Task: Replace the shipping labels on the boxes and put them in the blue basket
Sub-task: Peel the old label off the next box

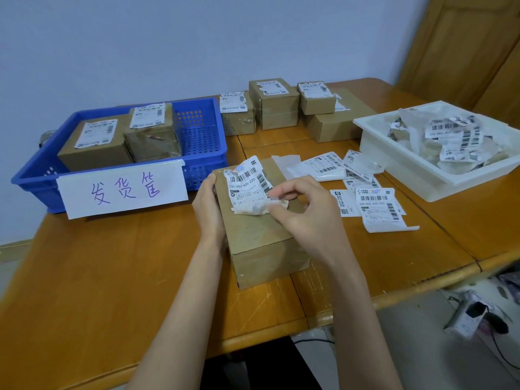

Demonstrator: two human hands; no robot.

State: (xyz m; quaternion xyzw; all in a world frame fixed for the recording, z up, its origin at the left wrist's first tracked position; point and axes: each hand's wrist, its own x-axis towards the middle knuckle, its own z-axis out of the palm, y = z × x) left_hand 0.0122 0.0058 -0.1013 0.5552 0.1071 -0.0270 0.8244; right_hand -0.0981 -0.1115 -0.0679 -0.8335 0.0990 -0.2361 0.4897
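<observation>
My right hand (304,209) pinches the peeled, crumpled lower edge of the label (247,187) between thumb and fingertips; the label's upper part is stuck to the box (261,243). My left hand (209,206) grips the box's left side, fingers curled over its top edge. The box rests on the table (112,277). Loose labels (374,204) lie just right of it. The blue basket (202,136), to the left, holds two labelled boxes (95,144). More boxes (274,104) stand behind. A white tray (416,170) holds crumpled labels.
</observation>
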